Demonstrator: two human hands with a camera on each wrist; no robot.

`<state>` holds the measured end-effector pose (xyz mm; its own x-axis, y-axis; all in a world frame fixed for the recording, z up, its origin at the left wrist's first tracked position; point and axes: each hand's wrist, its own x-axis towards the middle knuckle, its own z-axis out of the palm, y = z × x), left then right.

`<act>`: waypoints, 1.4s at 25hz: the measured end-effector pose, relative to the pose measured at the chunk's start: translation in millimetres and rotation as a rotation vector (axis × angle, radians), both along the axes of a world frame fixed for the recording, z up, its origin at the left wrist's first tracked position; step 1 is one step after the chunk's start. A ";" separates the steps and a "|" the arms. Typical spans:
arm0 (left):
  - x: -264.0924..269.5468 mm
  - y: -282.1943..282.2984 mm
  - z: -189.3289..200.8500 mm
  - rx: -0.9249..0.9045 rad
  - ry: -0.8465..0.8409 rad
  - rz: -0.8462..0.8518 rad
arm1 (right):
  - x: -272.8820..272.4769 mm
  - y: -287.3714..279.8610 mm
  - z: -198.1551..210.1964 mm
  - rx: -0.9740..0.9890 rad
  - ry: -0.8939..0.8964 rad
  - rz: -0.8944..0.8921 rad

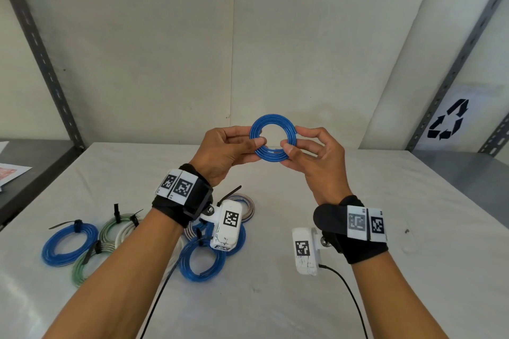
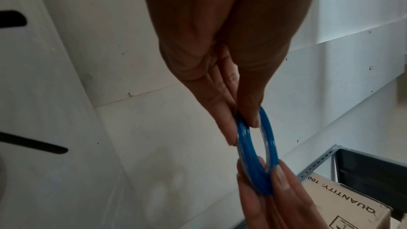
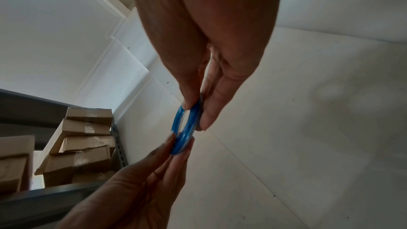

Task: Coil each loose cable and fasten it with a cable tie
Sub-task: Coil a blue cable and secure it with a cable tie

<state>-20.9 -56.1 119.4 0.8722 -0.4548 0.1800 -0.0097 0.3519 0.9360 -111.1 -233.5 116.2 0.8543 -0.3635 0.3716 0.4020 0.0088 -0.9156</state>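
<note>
Blue cable coil (image 1: 273,137), wound into a tight flat ring of several turns, is held in the air above the white table (image 1: 358,270), between the two hands and facing the head camera. Left hand (image 1: 225,150) pinches the ring's left side, thumb on the near face and fingers behind; right hand (image 1: 311,155) pinches the lower right side the same way, thumb tip on the near face, index finger curled over the outer edge. Both wrist views confirm the pinches: thumb and fingers closed on opposite faces of the ring, which shows edge-on (image 2: 255,149) (image 3: 184,128). Likely reason for the two-point hold: the turns would spring apart if either side were released, and no tie is on this coil yet; no loose tie is visible near the hands. Cable end shows at the upper right of the ring, just beside the right index finger, so winding looks complete. Both forearms are raised from the table, wrists bent slightly inward, palms turned toward each other. Finished coils (image 1: 68,245) in blue, green and white lie in a cluster on the table near the left forearm, each carrying a black cable tie (image 1: 117,212), some partly hidden under the arm and the wrist camera. Judged stage: coil formed, fastening not yet begun; one hand must keep the turns clamped while the other fetches a tie
</note>
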 end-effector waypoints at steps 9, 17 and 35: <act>0.8 10.3 -0.4 0.230 -0.253 -0.010 | 5.2 6.5 -12.5 -0.121 0.018 0.054; 3.1 22.9 7.0 0.643 -0.454 -0.093 | 4.3 -5.9 -15.5 -0.538 0.076 0.083; -0.2 13.2 6.6 0.691 -0.595 -0.020 | 8.9 0.1 -11.6 -0.831 -0.068 -0.104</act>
